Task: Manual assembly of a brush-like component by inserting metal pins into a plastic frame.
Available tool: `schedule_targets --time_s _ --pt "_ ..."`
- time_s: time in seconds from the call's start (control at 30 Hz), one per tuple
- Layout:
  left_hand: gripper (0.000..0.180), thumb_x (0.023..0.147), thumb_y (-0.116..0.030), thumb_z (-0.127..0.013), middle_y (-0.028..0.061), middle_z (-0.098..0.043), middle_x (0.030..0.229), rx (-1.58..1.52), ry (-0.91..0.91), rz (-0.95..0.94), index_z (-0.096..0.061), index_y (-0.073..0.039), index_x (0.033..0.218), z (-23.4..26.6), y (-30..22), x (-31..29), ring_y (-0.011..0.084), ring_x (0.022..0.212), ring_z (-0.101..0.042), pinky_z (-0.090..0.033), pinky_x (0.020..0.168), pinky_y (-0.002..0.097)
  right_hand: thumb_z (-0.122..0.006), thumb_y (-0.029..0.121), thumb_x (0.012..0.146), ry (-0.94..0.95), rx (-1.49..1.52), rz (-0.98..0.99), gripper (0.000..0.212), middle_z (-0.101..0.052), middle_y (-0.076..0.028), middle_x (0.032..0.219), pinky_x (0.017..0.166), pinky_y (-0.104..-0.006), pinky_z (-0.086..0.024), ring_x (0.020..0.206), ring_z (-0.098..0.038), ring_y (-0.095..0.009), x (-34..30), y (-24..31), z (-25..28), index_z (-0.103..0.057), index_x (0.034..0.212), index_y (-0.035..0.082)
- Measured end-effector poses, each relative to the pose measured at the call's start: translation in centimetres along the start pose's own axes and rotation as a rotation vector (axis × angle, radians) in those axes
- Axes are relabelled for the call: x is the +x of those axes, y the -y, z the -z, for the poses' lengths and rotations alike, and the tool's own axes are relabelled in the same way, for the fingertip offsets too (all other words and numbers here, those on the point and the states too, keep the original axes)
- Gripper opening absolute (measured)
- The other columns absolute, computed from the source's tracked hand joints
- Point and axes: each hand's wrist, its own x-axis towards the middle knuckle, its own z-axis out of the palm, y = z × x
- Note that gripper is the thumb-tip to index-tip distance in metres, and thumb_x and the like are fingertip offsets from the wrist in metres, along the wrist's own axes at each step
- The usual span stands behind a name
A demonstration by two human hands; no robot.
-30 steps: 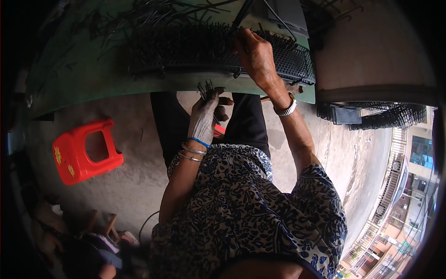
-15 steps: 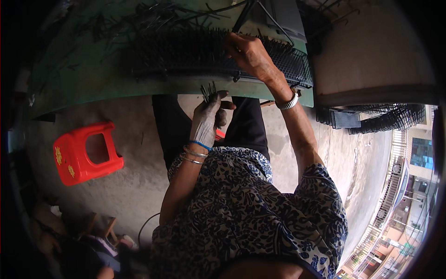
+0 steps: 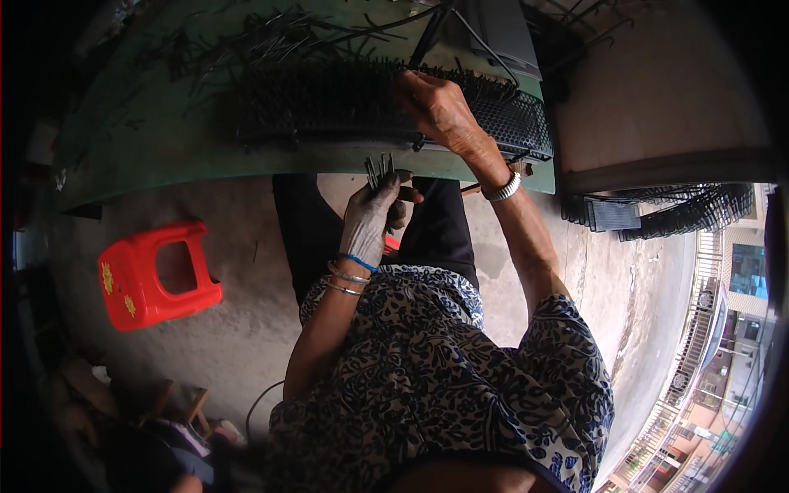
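Note:
In my left hand (image 3: 376, 209), which wears a greyish glove or coating, several thin dark rods (image 3: 379, 168) stick up from the closed fingers, just off the table's front edge. My right hand (image 3: 440, 111) is bare and pinched over a long black perforated rack (image 3: 518, 119); what its fingertips hold, if anything, is hidden. Many short dark rods (image 3: 320, 90) stand packed upright in that rack. Behind it, a loose heap of similar dark rods (image 3: 271, 41) lies on the green table (image 3: 164, 164).
A red plastic stool (image 3: 140, 279) stands on the concrete floor at my left. Bent black bars (image 3: 431, 37) rise behind the rack. Dark wire racks (image 3: 690, 212) are at the right, beyond a pale curved surface (image 3: 666, 99). A person's hand (image 3: 187, 483) shows at the lower left.
My right hand has shifted slightly down in the picture, still over the rack. The left keeps its bunch of rods with little movement. The whole view has tilted a little.

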Motion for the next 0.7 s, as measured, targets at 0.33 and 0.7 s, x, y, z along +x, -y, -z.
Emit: schedule_targets --time_s 0.33,0.7 --pt "0.030 0.096 -0.029 -0.058 0.0100 -0.068 0.079 -0.012 -0.045 -0.004 -0.065 -0.001 0.105 0.1 0.0 0.2 0.0032 0.049 -0.042 -0.030 0.042 0.0196 -0.066 0.012 0.082 -0.002 -0.175 -0.242 0.011 -0.062 -0.013 0.081 0.065 -0.0415 -0.051 0.078 -0.062 -0.034 -0.2 0.0 -1.6 -0.062 0.090 0.006" --pt "0.032 0.097 -0.027 -0.055 0.0118 -0.068 0.081 -0.095 -0.010 -0.066 -0.061 0.001 0.112 -0.3 0.2 0.2 0.0059 0.051 -0.046 -0.039 0.045 0.0198 -0.065 0.015 0.081 -0.020 -0.172 -0.271 0.011 -0.060 -0.013 0.085 0.064 -0.0439 -0.051 0.075 -0.061 -0.036 0.3 -0.3 -2.5 -0.062 0.090 0.008"
